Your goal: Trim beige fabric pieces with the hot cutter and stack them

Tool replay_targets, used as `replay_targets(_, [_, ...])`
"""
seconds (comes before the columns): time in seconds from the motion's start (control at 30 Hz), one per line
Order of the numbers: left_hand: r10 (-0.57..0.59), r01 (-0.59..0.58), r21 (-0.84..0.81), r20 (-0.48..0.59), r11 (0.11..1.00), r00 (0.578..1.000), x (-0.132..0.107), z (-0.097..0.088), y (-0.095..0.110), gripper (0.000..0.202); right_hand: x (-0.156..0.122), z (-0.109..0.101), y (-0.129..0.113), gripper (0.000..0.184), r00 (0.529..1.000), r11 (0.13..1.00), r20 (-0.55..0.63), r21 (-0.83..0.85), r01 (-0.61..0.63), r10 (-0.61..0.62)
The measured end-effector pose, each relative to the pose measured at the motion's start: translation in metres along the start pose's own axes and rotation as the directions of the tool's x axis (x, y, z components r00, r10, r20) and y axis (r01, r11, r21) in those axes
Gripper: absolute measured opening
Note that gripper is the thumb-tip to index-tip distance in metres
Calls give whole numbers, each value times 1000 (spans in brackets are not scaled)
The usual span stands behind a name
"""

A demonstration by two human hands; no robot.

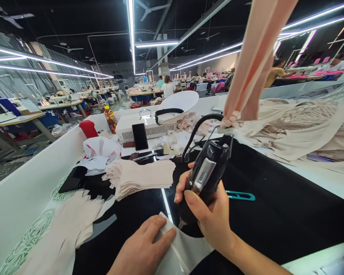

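My right hand [215, 217] is wrapped round a black handheld electric fabric cutter [209, 168] with a metal plate on its side. A pink fabric strip [248, 65] is tied near its cord end and runs upward out of view. The cutter's lower end is at the edge of a pale fabric piece [186, 244] on the black table top. My left hand [149, 240] lies on that piece, fingers stretched out and holding nothing. Just beyond my hands is a stack of cut beige fabric pieces [143, 173]. The blade is mostly hidden.
A teal thread snipper [240, 195] lies right of the cutter. More beige pieces [60, 225] and green cord-like coils [28, 240] lie left. Farther back are a phone [140, 136], a white box [134, 128] and a bottle [110, 119]. Beige fabric [301, 122] is heaped right.
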State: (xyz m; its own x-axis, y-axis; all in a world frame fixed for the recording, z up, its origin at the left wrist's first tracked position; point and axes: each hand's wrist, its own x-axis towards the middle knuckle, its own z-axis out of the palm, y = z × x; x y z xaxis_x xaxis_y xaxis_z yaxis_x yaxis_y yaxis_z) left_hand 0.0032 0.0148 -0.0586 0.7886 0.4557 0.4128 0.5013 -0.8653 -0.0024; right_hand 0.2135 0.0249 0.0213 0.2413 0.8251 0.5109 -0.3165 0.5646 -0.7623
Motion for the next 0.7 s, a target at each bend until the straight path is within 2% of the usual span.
replay_targets(0.23, [-5,5,-10,-20,1000,1000,0,-1,2,52,-4,0,2,24,1000,998,13,-60,0,1])
replay_targets(0.4, [14,-12,35,-79,999,997,5,-4,3,48,-2,1,0,18,1000,992,-5,-126,-18,18])
replay_targets(0.6, [50,-44,66,-87,997,995,15,-18,2,37,5,-6,-16,20,999,999,-23,-22,34,-34])
replay_targets(0.7, [19,-22,-27,-96,999,995,20,-23,6,31,3,-16,-24,20,999,999,-33,-35,39,-40])
